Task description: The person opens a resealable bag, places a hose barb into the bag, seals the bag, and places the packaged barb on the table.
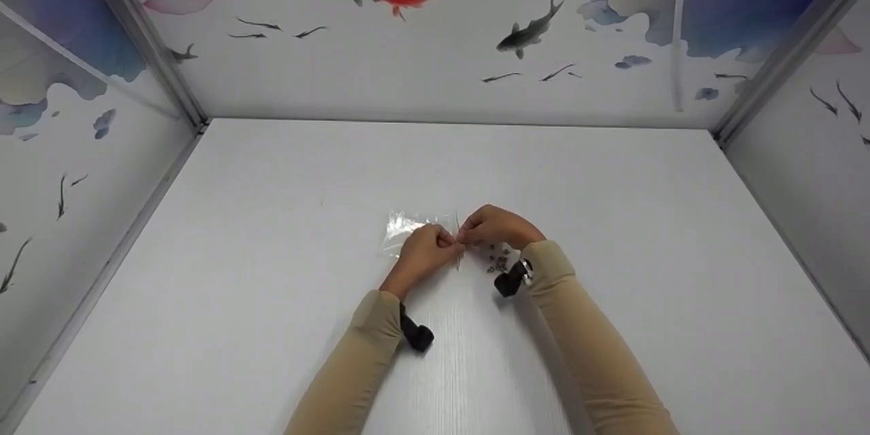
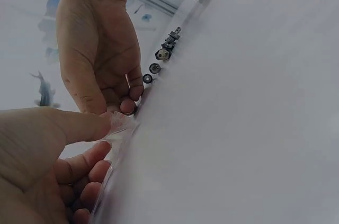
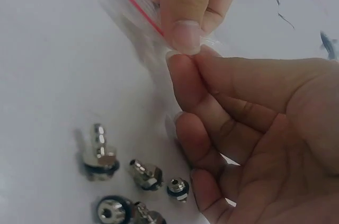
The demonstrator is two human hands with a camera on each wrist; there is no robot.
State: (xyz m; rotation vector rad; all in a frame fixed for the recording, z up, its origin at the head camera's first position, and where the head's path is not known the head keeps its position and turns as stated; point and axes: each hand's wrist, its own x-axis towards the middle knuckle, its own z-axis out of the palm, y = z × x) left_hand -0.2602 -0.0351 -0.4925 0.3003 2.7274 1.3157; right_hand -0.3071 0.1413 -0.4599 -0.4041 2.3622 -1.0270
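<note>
Midway between the side edges of the bench (image 1: pixel 292 170), left hand (image 1: pixel 425 249) and right hand (image 1: pixel 501 225), loosely curled, pinch the clear bag (image 1: pixel 399 228) by its edge, seemingly to steady it; metal fittings (image 3: pixel 145 175) lie near, probably for reach

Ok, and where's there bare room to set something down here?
The white table looks bare between the clear bag and left panel, between the right sleeve and right panel, and behind the bag to the back panel. It's crowded centrally, where the left hand and right hand meet at the bag beside small metal fittings.
</note>
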